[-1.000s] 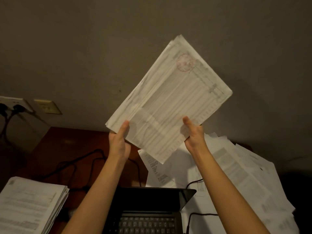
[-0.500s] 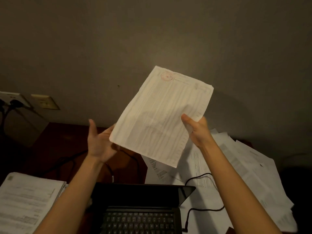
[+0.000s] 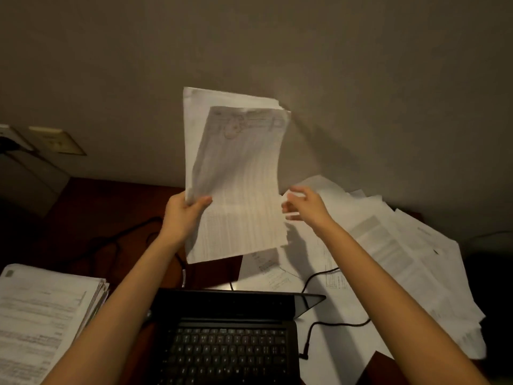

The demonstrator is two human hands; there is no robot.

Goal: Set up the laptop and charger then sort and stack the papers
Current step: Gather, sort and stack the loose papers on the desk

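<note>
left hand grips sheaf | right hand loose, beside it

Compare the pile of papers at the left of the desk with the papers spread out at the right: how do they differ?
The left pile is squared up, sheet on sheet, edges roughly aligned; the right-hand papers are fanned out, overlapping at odd angles. The left pile has no cable on it; a black cable trails across the right-hand papers. The left pile is compact; the right-hand papers cover more of the desk. Both are white printed sheets lying flat.
</note>
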